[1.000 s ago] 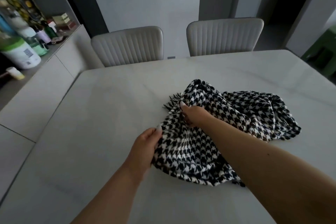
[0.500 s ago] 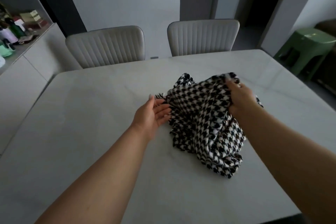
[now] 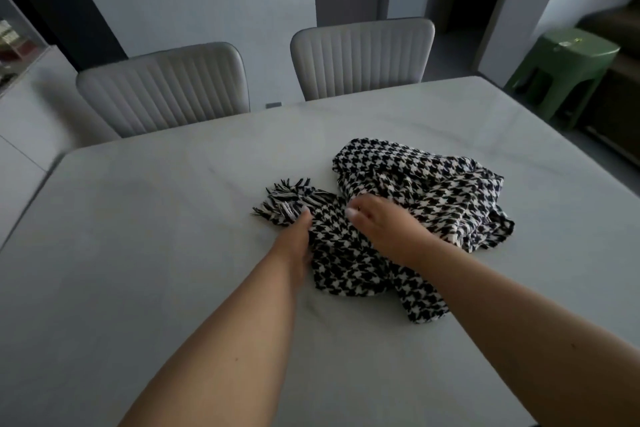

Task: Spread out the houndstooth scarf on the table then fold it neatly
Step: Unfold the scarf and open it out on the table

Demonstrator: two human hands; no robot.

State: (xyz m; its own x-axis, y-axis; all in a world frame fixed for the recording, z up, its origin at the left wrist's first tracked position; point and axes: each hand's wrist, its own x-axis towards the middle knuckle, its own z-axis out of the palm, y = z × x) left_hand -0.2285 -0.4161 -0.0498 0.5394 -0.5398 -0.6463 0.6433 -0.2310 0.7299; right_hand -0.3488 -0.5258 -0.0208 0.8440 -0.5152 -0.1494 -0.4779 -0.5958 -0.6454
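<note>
The black-and-white houndstooth scarf lies crumpled on the pale table, right of the middle. Its fringed end points left, and a loose bunch is heaped at the back right. My left hand is at the scarf's left edge just below the fringe, thumb on top and fingers hidden under the cloth, pinching it. My right hand lies on the scarf close beside the left hand, its fingers curled into the fabric.
Two grey ribbed chairs stand at the table's far edge. A green stool is off the table's right corner. A pale sideboard runs along the left.
My right hand has lowered the bunch it held up and moved left onto the scarf near my left hand. My left hand has closed on the edge by the fringe, which now lies exposed.
</note>
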